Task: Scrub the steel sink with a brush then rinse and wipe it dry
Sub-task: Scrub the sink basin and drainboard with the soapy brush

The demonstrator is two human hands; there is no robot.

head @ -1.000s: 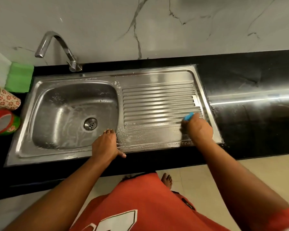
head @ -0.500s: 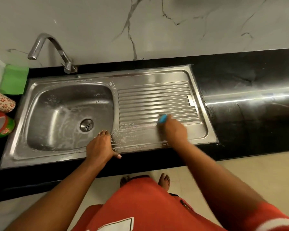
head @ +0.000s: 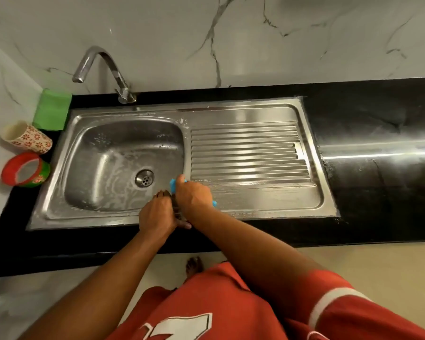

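Black stone countertop (head: 368, 123) carrying a steel sink (head: 268, 202) set into its surface. Left hand (head: 157, 215) rests on the sink's front rim; the basin lies just beyond it, the ribbed drainboard to its right. Far to the left of this hand, on the counter's end, a green sponge (head: 52, 109) stands against the wall, with a floral cup (head: 26, 137) lying on its side and a red-and-green container (head: 25, 170) nearer the front.
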